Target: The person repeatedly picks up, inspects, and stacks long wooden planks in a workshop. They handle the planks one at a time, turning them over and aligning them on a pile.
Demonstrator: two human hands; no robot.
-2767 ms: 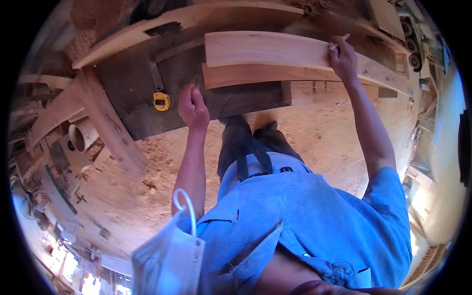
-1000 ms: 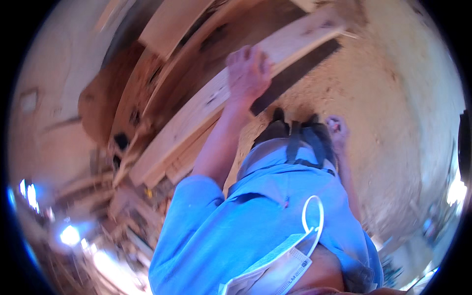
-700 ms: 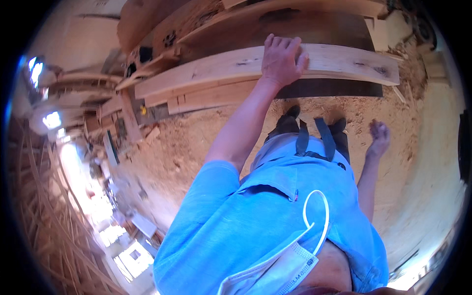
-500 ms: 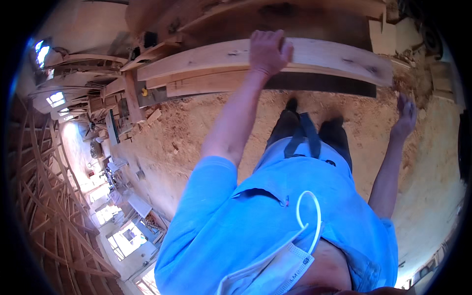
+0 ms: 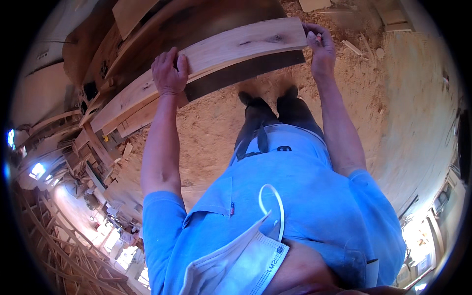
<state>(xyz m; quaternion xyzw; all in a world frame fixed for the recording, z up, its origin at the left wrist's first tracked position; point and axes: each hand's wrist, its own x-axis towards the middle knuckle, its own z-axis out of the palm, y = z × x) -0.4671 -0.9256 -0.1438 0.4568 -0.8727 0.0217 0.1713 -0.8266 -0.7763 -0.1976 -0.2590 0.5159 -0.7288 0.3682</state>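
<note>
A long, pale wooden plank (image 5: 223, 45) with dark knots lies across a dark bench top (image 5: 246, 73), its left part reaching away toward the lower left. My left hand (image 5: 169, 73) grips the plank near its middle, fingers over the top face and thumb at the near side. At the plank's right end is my right hand (image 5: 322, 53), closed round the end corner with fingers partly hidden. A small orange-red spot shows by its fingertips, too small to name. Under the plank's left part sits another board (image 5: 140, 118).
Sawdust and shavings cover the floor (image 5: 206, 140) between my feet and the bench. A loose wood offcut (image 5: 351, 47) lies on the right. Stacked curved timber pieces (image 5: 64, 236) fill the lower left. Larger boards (image 5: 132, 14) stand beyond the bench.
My right hand has come up from beside the bench and taken hold of the plank's right end. My left hand stays on the plank, while the whole view has turned and shifted right.
</note>
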